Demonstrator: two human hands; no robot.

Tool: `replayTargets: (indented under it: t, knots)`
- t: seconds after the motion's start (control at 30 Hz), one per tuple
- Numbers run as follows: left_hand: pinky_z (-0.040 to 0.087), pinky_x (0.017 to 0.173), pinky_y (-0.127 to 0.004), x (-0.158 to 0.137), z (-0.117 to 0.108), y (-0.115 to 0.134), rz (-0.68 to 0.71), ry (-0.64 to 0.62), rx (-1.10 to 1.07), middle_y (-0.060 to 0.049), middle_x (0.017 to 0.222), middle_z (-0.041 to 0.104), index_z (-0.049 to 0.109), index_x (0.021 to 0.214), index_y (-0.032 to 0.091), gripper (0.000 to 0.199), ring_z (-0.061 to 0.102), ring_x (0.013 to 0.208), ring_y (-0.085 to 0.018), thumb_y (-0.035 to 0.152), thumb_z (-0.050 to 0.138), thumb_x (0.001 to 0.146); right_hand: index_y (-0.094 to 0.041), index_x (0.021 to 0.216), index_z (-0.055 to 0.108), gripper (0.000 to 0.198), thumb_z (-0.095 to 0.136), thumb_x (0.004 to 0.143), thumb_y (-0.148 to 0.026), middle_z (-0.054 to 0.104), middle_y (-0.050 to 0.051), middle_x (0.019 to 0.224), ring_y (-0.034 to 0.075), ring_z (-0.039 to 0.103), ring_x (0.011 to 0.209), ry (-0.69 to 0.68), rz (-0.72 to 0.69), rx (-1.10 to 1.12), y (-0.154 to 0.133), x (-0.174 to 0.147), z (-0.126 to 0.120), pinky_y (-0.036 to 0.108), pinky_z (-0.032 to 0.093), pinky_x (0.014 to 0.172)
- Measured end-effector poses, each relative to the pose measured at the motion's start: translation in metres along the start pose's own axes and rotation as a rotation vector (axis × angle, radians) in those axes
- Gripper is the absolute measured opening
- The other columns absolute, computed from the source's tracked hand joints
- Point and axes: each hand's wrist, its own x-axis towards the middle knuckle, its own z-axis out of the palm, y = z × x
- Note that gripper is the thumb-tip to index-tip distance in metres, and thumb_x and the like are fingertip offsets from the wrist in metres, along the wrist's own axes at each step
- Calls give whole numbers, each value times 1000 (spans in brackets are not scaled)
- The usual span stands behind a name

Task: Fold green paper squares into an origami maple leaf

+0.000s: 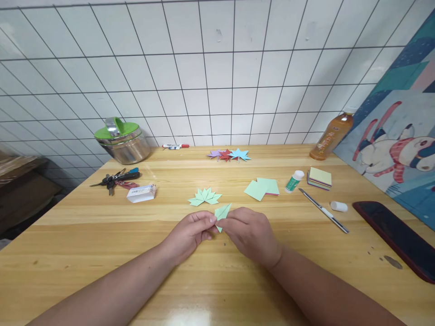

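Observation:
Between my two hands is a small folded piece of pale green paper (pixel 223 211), kite-like with a pointed tip to the upper right. My left hand (pixel 192 230) pinches its left edge between thumb and fingers. On the other side, the fingers of my right hand (pixel 250 233) press on its lower right part. Just beyond lies a fan of folded green paper points (pixel 205 197), flat on the table. To its right are loose green paper squares (pixel 255 189), overlapping, with a pink edge showing under one.
Along the tiled wall stand a steel pot (pixel 127 147), a marker (pixel 176 146), folded paper leaves (pixel 228 155) and a bottle (pixel 333 136). Keys (pixel 112 181) and a small white box (pixel 142 193) lie left. Rightward are a glue stick (pixel 294 181), paper stack (pixel 320 177), cutter (pixel 323 210), cap (pixel 339 206) and phone (pixel 396 237).

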Motion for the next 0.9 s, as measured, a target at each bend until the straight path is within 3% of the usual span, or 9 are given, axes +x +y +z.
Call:
replayTargets:
  t: [0.17, 0.37, 0.47, 0.73, 0.9]
  knots:
    - [39, 53, -20, -1, 2, 0, 69, 39, 137, -4, 64, 62, 67, 72, 14, 17, 54, 60, -11, 30, 71, 68, -24, 88, 68, 14, 55, 83, -24, 67, 2, 81, 12, 60, 74, 29, 212, 376, 2, 3, 2, 23, 46, 68]
    - [38, 52, -21, -3, 7, 4, 254, 73, 550, 0, 59, 55, 65, 67, 15, 23, 46, 54, -10, 35, 62, 76, -19, 74, 62, 13, 65, 72, -31, 65, 2, 73, 15, 61, 69, 55, 714, 917, -5, 10, 11, 25, 50, 58]
    - [37, 53, -21, -4, 8, 5, 334, 83, 665, 1, 59, 54, 65, 66, 15, 23, 45, 55, -10, 34, 60, 78, -18, 71, 57, 19, 67, 68, -33, 62, 1, 68, 14, 60, 66, 54, 872, 1121, -9, 13, 14, 26, 52, 58]
    - [38, 55, -22, -1, 7, 5, 313, -4, 690, 0, 62, 55, 65, 72, 15, 24, 45, 56, -10, 36, 57, 80, -18, 64, 54, 17, 64, 68, -30, 58, 0, 66, 14, 57, 65, 114, 841, 934, -10, 12, 13, 25, 49, 58]
    - [39, 52, -21, -1, 9, 5, 257, 31, 637, 0, 61, 56, 63, 68, 14, 23, 46, 54, -10, 36, 62, 75, -17, 64, 54, 16, 64, 69, -29, 60, 1, 66, 13, 57, 63, 132, 852, 957, -10, 10, 17, 24, 47, 57]
